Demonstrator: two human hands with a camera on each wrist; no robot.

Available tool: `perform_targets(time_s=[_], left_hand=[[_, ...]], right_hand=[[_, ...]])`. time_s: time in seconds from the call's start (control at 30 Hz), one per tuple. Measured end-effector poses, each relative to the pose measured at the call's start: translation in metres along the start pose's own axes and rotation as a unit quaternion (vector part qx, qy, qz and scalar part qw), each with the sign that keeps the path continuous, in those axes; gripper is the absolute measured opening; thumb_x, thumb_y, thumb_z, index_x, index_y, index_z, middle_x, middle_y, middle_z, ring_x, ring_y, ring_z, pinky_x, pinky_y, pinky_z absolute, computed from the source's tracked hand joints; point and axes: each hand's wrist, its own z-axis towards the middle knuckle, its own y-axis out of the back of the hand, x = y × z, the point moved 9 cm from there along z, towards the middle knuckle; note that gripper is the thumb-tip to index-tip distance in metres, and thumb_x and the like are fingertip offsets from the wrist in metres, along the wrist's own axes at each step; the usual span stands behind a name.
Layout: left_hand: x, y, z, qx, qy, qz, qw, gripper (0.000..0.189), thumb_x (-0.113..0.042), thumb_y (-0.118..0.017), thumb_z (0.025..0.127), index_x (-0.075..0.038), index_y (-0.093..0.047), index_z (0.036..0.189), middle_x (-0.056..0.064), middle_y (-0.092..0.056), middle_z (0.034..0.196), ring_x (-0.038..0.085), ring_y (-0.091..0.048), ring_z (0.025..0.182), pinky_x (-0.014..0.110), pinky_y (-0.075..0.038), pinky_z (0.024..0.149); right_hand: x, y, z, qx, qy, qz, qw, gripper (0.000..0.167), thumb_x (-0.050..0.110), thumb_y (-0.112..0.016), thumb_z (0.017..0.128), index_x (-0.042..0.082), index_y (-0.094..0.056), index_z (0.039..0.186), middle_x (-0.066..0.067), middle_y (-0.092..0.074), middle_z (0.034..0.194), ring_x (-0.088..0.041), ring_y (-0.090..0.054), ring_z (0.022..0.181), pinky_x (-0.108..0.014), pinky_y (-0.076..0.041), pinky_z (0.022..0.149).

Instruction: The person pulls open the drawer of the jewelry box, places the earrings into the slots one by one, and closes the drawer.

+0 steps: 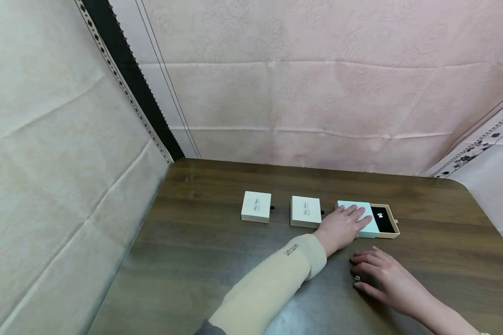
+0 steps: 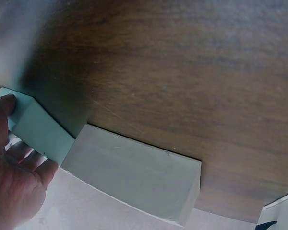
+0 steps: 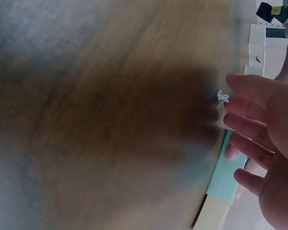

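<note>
My left hand (image 1: 341, 228) lies over a turquoise jewelry box (image 1: 374, 224) at the right of the row and holds its sleeve. In the left wrist view the thumb rests on one side of the turquoise box (image 2: 43, 127) and the fingers on another. The box's drawer (image 1: 387, 236) is pulled partway out to the right, showing a black pad (image 1: 384, 222) with a small silvery earring (image 1: 380, 215) on it. Nearer the body, my right hand (image 1: 387, 279) pinches a second sparkling earring (image 3: 222, 96) between thumb and index finger, above the table.
Two closed white boxes (image 1: 256, 207) with dark pull tabs stand left of the turquoise one; the nearer white box (image 1: 305, 211) is close to my left wrist. The brown wooden table (image 1: 184, 260) ends at pale cloth hangings (image 1: 318, 102) behind and at the sides.
</note>
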Motion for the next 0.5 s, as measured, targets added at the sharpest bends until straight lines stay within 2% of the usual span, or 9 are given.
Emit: perform_targets(time_s=[0.17,0.5], left_hand=[[-0.0002,0.0006,-0.0002,-0.004,-0.001,0.004,1.0,0.066,-0.051,-0.041,0.115,-0.037,-0.015,0.173,-0.011,-0.019,0.178,0.008,-0.018,0.163,0.026,-0.027,0.128],[-0.0002,0.0016,-0.0013,-0.004,-0.001,0.004,1.0,0.066,-0.051,-0.042,0.114,-0.036,-0.016,0.173,-0.011,-0.019,0.178,0.008,-0.02,0.162,0.026,-0.028,0.127]], right_hand=[[0.0032,-0.003,-0.0012,-0.004,0.008,-0.008,0.9999,0.048,0.056,-0.047,0.111,0.021,-0.075,0.095,-0.005,-0.076,0.112,-0.03,-0.069,0.108,-0.022,-0.011,0.13],[0.0073,-0.0032,0.0009,-0.029,0.035,-0.018,0.9988,0.05,0.045,-0.038,0.116,0.02,-0.07,0.087,-0.007,-0.075,0.109,-0.032,-0.068,0.105,-0.027,-0.014,0.131]])
